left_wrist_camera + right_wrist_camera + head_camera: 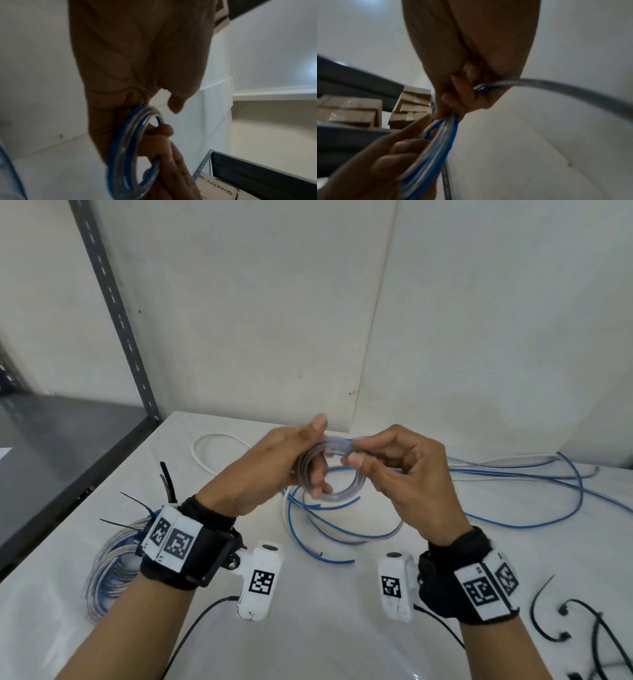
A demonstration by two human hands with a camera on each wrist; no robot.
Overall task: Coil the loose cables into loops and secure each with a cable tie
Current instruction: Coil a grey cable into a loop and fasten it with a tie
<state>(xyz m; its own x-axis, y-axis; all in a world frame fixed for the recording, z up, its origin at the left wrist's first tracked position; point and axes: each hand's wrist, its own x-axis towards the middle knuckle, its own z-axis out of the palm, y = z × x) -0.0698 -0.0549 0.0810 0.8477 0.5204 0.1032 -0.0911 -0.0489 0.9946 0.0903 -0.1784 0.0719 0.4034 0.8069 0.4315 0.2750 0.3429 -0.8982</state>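
A small coil of clear-and-blue cable (310,470) hangs above the white table (342,628), held between both hands. My left hand (308,467) has its fingers curled through the coil (130,148). My right hand (352,451) pinches the coil's top strand (481,88) between thumb and fingers. From there the loose cable (513,474) trails off to the right across the table. More blue and white loose cable (318,529) lies under the hands.
A finished coil (109,563) bound with black ties lies at the left. Loose black cable ties (555,621) are scattered at the front right. A white cable loop (205,453) sits at the back. A grey shelf rack (68,440) with cardboard boxes (412,106) stands left.
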